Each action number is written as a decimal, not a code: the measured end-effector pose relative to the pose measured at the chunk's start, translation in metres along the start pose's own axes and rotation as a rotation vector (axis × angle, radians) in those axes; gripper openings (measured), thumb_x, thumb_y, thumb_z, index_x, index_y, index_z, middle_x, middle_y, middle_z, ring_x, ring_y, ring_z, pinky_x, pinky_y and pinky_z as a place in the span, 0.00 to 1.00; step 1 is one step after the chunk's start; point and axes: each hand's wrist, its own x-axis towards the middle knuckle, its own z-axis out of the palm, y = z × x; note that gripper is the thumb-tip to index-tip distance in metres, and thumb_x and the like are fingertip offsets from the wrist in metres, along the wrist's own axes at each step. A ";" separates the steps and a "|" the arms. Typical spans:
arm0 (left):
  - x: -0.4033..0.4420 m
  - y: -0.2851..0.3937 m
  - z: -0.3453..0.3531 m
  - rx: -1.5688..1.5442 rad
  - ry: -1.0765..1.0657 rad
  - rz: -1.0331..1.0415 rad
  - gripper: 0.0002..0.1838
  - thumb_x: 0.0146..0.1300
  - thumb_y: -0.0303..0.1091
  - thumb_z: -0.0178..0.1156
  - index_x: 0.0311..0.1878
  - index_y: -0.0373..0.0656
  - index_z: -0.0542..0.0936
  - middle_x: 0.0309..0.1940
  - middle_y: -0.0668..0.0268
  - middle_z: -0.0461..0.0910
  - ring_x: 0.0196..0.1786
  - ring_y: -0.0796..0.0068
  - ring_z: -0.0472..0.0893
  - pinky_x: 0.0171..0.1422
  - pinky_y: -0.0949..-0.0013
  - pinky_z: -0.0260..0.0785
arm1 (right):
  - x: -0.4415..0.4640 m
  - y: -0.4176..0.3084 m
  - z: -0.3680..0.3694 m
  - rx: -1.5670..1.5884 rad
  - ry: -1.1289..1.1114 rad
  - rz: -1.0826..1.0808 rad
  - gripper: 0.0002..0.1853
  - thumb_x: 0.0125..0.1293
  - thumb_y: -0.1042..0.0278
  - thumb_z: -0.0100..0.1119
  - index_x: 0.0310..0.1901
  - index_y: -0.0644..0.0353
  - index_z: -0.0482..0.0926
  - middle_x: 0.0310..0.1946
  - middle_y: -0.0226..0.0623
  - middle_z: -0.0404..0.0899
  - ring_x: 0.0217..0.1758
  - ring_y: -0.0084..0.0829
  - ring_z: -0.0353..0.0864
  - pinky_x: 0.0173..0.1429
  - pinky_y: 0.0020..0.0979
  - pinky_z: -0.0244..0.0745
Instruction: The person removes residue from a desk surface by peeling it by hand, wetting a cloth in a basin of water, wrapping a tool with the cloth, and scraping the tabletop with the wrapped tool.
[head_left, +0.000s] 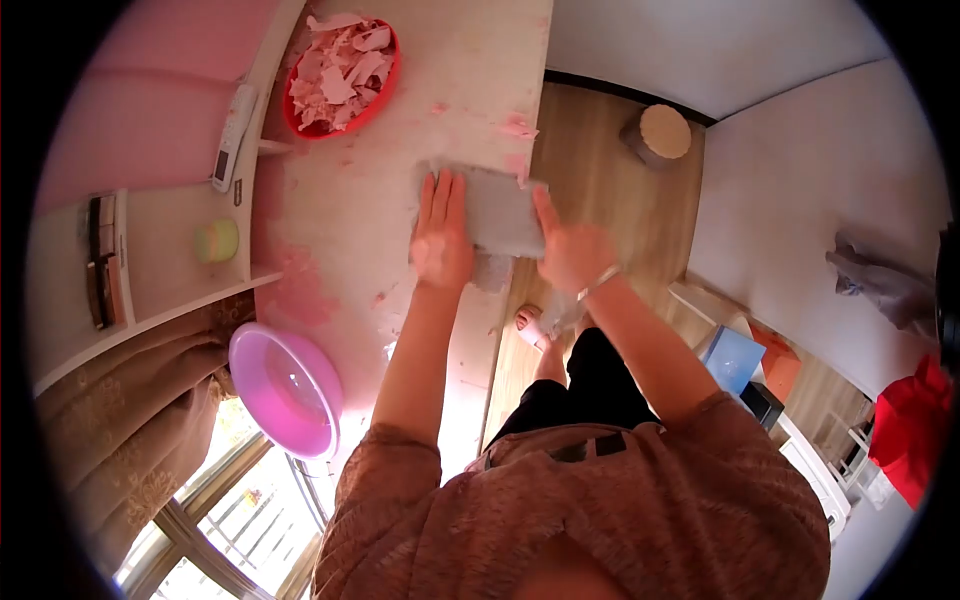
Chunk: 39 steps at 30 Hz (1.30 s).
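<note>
A grey cloth (495,215) lies spread on the white tabletop (430,60), reaching its right edge. My left hand (441,238) presses on the cloth's left part with the fingers stretched out flat. My right hand (577,252), slightly blurred, grips the cloth's right side at the table edge, its index finger pointing along it; the lower fingers are hidden. Pink patches and scraps mark the tabletop around the cloth.
A red bowl (392,85) full of torn pink scraps stands at the far left. Nearer is a purple basin (333,392). Shelves hold a white remote (234,137) and a green jar (216,241). A round stool (664,134) stands on the wooden floor.
</note>
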 end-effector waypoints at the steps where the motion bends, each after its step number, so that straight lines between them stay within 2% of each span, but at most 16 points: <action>1: 0.016 -0.003 0.001 0.004 0.003 -0.002 0.30 0.50 0.17 0.48 0.60 0.39 0.66 0.62 0.58 0.65 0.67 0.55 0.61 0.61 0.60 0.65 | 0.015 0.002 -0.006 0.000 0.002 -0.004 0.43 0.46 0.66 0.56 0.68 0.50 0.51 0.21 0.40 0.79 0.24 0.40 0.79 0.29 0.40 0.74; 4: 0.032 -0.002 0.006 -0.012 -0.028 -0.055 0.31 0.49 0.17 0.49 0.61 0.39 0.66 0.61 0.58 0.66 0.66 0.55 0.61 0.60 0.60 0.65 | 0.028 0.005 -0.021 0.012 0.059 -0.014 0.43 0.46 0.66 0.57 0.67 0.51 0.52 0.22 0.41 0.79 0.24 0.41 0.79 0.28 0.41 0.73; 6: 0.017 -0.001 0.005 -0.016 0.009 -0.054 0.31 0.48 0.16 0.49 0.60 0.38 0.66 0.61 0.58 0.66 0.66 0.55 0.62 0.61 0.60 0.65 | 0.012 -0.001 -0.026 -0.023 -0.049 -0.020 0.41 0.50 0.66 0.53 0.68 0.54 0.49 0.28 0.44 0.81 0.31 0.44 0.81 0.34 0.42 0.77; 9: -0.012 0.005 -0.003 -0.005 0.020 -0.069 0.30 0.48 0.16 0.50 0.59 0.38 0.67 0.60 0.58 0.67 0.65 0.55 0.63 0.61 0.60 0.65 | -0.011 -0.006 -0.019 -0.006 -0.136 -0.030 0.41 0.50 0.66 0.53 0.67 0.54 0.49 0.28 0.44 0.81 0.31 0.45 0.81 0.34 0.42 0.77; 13: 0.017 -0.007 0.004 -0.017 0.057 -0.087 0.30 0.48 0.16 0.50 0.59 0.40 0.67 0.60 0.59 0.66 0.66 0.57 0.62 0.61 0.60 0.64 | 0.026 -0.007 -0.034 0.030 -0.138 -0.050 0.41 0.49 0.66 0.53 0.67 0.55 0.50 0.29 0.44 0.81 0.31 0.45 0.81 0.35 0.43 0.77; 18: 0.079 -0.033 0.015 -0.003 -0.038 -0.173 0.32 0.47 0.16 0.51 0.60 0.40 0.66 0.62 0.59 0.64 0.68 0.58 0.58 0.63 0.60 0.61 | 0.090 -0.003 -0.055 -0.065 -0.015 -0.102 0.43 0.48 0.65 0.56 0.68 0.52 0.50 0.26 0.45 0.79 0.30 0.44 0.80 0.37 0.41 0.75; 20: 0.060 -0.023 0.011 0.018 -0.053 -0.180 0.29 0.48 0.17 0.51 0.59 0.40 0.67 0.61 0.59 0.66 0.66 0.58 0.60 0.62 0.60 0.63 | 0.065 0.000 -0.044 -0.108 0.046 -0.134 0.42 0.48 0.65 0.55 0.67 0.54 0.50 0.28 0.45 0.80 0.32 0.44 0.81 0.39 0.41 0.76; 22: 0.034 -0.015 0.017 -0.003 0.126 -0.110 0.26 0.49 0.19 0.50 0.56 0.40 0.70 0.59 0.61 0.68 0.65 0.60 0.63 0.59 0.60 0.65 | 0.047 -0.002 -0.050 -0.151 0.125 -0.173 0.40 0.49 0.66 0.53 0.67 0.55 0.51 0.30 0.45 0.81 0.34 0.44 0.81 0.40 0.40 0.77; 24: 0.039 -0.010 0.016 -0.025 0.126 -0.108 0.24 0.50 0.20 0.50 0.55 0.39 0.71 0.58 0.61 0.69 0.64 0.59 0.64 0.58 0.59 0.66 | 0.036 -0.002 -0.063 -0.050 -0.259 -0.042 0.39 0.49 0.67 0.53 0.66 0.55 0.53 0.30 0.46 0.80 0.34 0.45 0.81 0.42 0.42 0.76; 25: 0.037 -0.005 0.012 -0.045 0.116 -0.113 0.23 0.51 0.20 0.50 0.53 0.39 0.71 0.58 0.61 0.69 0.64 0.59 0.64 0.57 0.59 0.67 | 0.041 0.001 -0.062 -0.055 -0.277 -0.048 0.39 0.49 0.67 0.53 0.66 0.55 0.53 0.30 0.46 0.80 0.34 0.45 0.81 0.42 0.42 0.76; 28: 0.082 -0.018 0.017 -0.024 0.066 -0.160 0.22 0.52 0.21 0.50 0.54 0.38 0.71 0.58 0.60 0.69 0.64 0.58 0.64 0.57 0.59 0.67 | 0.082 0.005 -0.070 -0.031 -0.152 -0.034 0.39 0.49 0.67 0.52 0.66 0.54 0.53 0.30 0.46 0.80 0.35 0.46 0.81 0.43 0.43 0.75; 30: 0.083 -0.015 0.016 -0.015 0.040 -0.180 0.22 0.52 0.22 0.50 0.54 0.38 0.71 0.58 0.60 0.69 0.64 0.57 0.63 0.59 0.59 0.66 | 0.093 0.010 -0.076 -0.060 -0.083 -0.089 0.43 0.46 0.67 0.56 0.67 0.50 0.52 0.26 0.46 0.79 0.30 0.46 0.80 0.38 0.42 0.75; 33: 0.056 -0.001 0.009 0.032 -0.006 -0.228 0.22 0.52 0.22 0.50 0.54 0.39 0.71 0.58 0.61 0.69 0.64 0.57 0.64 0.58 0.60 0.67 | 0.061 0.018 -0.065 -0.054 -0.107 -0.153 0.42 0.46 0.67 0.56 0.67 0.50 0.53 0.28 0.46 0.79 0.33 0.45 0.80 0.39 0.42 0.75; 35: 0.040 0.005 0.015 0.006 0.075 -0.205 0.22 0.51 0.21 0.50 0.54 0.39 0.71 0.57 0.61 0.70 0.64 0.57 0.64 0.57 0.61 0.68 | 0.063 0.015 -0.076 -0.040 -0.170 -0.124 0.41 0.46 0.67 0.56 0.66 0.51 0.54 0.29 0.46 0.80 0.34 0.45 0.80 0.41 0.43 0.75; 37: 0.064 0.001 0.014 -0.011 0.073 -0.212 0.23 0.51 0.20 0.51 0.54 0.39 0.71 0.57 0.62 0.70 0.64 0.57 0.64 0.57 0.61 0.69 | 0.073 0.014 -0.083 -0.036 -0.235 -0.103 0.40 0.46 0.66 0.55 0.66 0.51 0.55 0.31 0.46 0.80 0.35 0.45 0.80 0.42 0.43 0.75; 39: 0.097 -0.014 0.015 -0.019 0.074 -0.209 0.23 0.50 0.20 0.51 0.54 0.39 0.71 0.56 0.62 0.70 0.64 0.58 0.64 0.56 0.61 0.70 | 0.107 0.013 -0.091 -0.087 -0.144 -0.106 0.39 0.47 0.65 0.55 0.65 0.52 0.56 0.32 0.47 0.80 0.36 0.45 0.80 0.43 0.43 0.74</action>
